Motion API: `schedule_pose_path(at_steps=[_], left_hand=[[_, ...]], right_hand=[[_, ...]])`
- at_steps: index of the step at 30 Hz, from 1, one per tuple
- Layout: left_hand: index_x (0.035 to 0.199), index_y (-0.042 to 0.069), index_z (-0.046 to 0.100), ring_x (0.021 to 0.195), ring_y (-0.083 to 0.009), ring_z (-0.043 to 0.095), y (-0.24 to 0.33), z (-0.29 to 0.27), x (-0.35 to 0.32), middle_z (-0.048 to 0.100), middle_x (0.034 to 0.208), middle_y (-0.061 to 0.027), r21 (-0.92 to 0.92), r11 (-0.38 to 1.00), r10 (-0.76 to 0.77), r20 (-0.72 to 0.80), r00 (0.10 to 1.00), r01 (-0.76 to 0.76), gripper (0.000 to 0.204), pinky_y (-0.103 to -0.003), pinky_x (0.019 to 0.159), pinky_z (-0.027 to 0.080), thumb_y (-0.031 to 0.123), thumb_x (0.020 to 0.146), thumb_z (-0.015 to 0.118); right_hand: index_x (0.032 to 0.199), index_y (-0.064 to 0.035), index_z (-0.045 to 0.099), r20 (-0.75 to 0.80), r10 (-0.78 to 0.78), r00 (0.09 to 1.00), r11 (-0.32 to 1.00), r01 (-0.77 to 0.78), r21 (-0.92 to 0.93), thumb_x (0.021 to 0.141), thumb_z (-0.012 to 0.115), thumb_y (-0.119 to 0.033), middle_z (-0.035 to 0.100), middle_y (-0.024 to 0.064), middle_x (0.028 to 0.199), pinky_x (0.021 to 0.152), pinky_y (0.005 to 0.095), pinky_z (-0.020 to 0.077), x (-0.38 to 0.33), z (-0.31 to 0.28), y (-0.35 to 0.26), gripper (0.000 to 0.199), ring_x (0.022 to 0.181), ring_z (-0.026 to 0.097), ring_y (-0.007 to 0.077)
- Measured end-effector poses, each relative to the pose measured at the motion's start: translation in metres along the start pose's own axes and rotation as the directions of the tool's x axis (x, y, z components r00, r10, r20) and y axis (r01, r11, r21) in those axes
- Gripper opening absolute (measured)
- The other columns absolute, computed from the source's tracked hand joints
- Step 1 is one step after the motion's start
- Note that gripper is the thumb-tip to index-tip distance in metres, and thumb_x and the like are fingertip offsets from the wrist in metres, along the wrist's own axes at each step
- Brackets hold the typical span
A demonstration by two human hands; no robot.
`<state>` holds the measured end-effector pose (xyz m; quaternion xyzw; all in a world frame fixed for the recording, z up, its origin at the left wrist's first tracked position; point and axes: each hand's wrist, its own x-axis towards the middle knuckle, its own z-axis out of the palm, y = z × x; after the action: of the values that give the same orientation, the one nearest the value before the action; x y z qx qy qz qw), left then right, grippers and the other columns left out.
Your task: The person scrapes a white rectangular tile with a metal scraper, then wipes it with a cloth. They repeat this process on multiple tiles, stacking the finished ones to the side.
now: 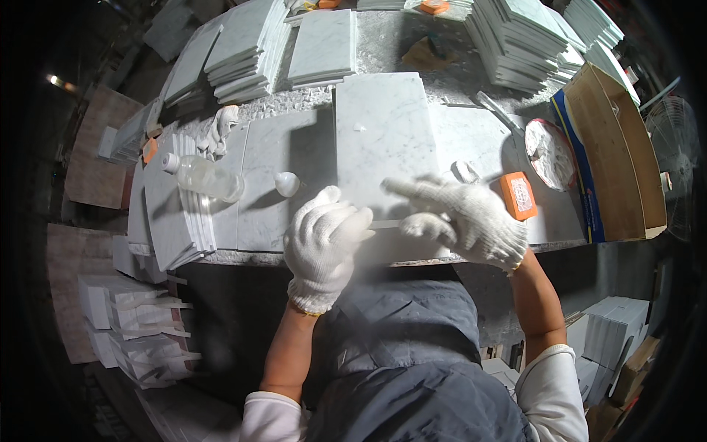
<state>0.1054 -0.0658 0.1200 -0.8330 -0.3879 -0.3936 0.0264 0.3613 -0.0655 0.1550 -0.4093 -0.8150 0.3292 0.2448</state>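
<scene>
A white marble tile (384, 140) with faint grey veins lies lengthwise in front of me, on top of other pale tiles. My left hand (321, 239), in a white knit glove, has its fingers curled around the tile's near left corner. Over the near right part of the tile is my right hand (475, 221), gloved the same way. Its index finger stretches out to the left, slightly blurred, and the other fingers are partly bent. No object shows in the right hand. A small white chip or smear (359, 127) sits on the tile's face.
A clear bottle (210, 179) lies at left, near a white rounded piece (286, 184). An orange block (518, 196), a bowl of white paste (551, 155) and an open cardboard box (615, 147) stand at right. Tile stacks (247, 48) line the back; a fan (672, 140) is far right.
</scene>
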Motion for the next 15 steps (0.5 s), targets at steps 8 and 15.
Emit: schedule_pose_path(at_steps=[8, 15], left_hand=[[0.116, 0.01, 0.069, 0.114, -0.0326, 0.064, 0.003, 0.009, 0.004, 0.068, 0.114, -0.0073, -0.01, 0.999, -0.032, -0.089, 0.996, 0.031, 0.038, -0.043, 0.1, 0.052, 0.016, 0.08, 0.081], [0.124, 0.009, 0.066, 0.122, -0.0306, 0.057, 0.015, 0.025, -0.021, 0.06, 0.126, -0.0096, 0.058, 0.995, -0.082, 0.022, 0.996, 0.08, 0.042, -0.051, 0.11, 0.046, 0.032, 0.09, 0.072]], right_hand=[[0.147, -0.0162, 0.055, -0.011, 0.065, 0.998, 0.975, -0.062, 0.212, 0.098, 0.062, -0.012, 0.073, 0.0157, 0.113, 0.086, 0.036, 0.0573, 0.012, 0.006, 0.001, 0.049, 0.096, 0.073, 0.026], [0.137, -0.017, 0.064, -0.216, 0.207, 0.954, 0.962, -0.239, -0.131, 0.098, 0.064, -0.017, 0.074, 0.0156, 0.103, 0.074, 0.0389, 0.057, 0.052, 0.009, 0.018, 0.039, 0.088, 0.073, 0.0321]])
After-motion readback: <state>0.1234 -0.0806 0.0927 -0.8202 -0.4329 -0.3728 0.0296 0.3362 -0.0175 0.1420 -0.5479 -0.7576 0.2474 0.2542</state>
